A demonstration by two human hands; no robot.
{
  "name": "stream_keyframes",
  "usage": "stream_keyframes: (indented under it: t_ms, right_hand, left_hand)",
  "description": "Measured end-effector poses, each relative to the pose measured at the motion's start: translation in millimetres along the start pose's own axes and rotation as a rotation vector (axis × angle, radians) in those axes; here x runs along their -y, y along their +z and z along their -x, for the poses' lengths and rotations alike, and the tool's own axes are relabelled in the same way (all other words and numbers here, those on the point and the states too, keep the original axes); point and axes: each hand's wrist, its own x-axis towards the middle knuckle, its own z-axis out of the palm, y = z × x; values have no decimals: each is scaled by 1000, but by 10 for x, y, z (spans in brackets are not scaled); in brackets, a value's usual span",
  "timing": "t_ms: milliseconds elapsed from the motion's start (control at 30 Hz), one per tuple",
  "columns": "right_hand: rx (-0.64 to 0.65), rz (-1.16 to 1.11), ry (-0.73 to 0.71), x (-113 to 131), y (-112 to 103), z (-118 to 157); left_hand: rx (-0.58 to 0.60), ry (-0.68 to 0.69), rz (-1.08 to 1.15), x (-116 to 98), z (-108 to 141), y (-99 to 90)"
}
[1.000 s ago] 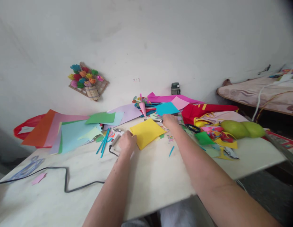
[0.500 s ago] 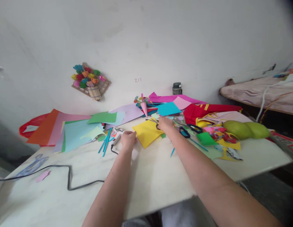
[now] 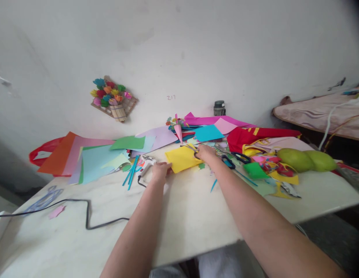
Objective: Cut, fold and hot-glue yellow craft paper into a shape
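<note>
In the middle of the table a square of yellow paper [image 3: 181, 159] lies between my hands. My left hand [image 3: 162, 170] is closed at its left edge, the fingertips pinching the paper. My right hand [image 3: 207, 153] is wrapped round the handles of a pair of scissors [image 3: 191, 148], whose blades point left over the far part of the yellow sheet. Whether the blades are cutting it cannot be seen. A white glue gun [image 3: 146, 162] with a black cord lies just beyond my left hand. Another pair of scissors [image 3: 228, 162] with dark handles is right of my right hand.
Coloured sheets [image 3: 95, 162] spread along the back left, beside blue strips [image 3: 131, 175]. A pink paper cone [image 3: 178, 131] with small flowers stands behind. Paper scraps, red cloth [image 3: 254, 136] and green fruit [image 3: 307, 159] crowd the right. A black cord [image 3: 88, 214] crosses the left.
The yellow paper has tilted and turned a little, its near corner rising. My left hand has come closer against its edge. The whole view has shifted slightly.
</note>
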Motion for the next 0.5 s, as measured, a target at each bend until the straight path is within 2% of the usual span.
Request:
stream_keyframes:
  t_ms: [133, 200, 233, 300, 400, 500]
  right_hand:
    - [-27, -2, -15, -20, 26, -7]
    - [-59, -9, -25, -22, 39, -5]
    - [-82, -19, -27, -21, 46, -6]
    - [-152, -54, -29, -14, 60, -15]
    - [-311, -146, -36, 8, 69, -34]
    - [-432, -274, -81, 50, 66, -42]
  left_hand:
    - [41, -192, -36, -79, 87, 21]
    - [97, -217, -43, -121, 125, 28]
    - [121, -186, -58, -140, 137, 29]
    - [122, -40, -108, -173, 142, 27]
    - [15, 191, -143, -204, 115, 12]
    - [-38, 217, -53, -202, 67, -25]
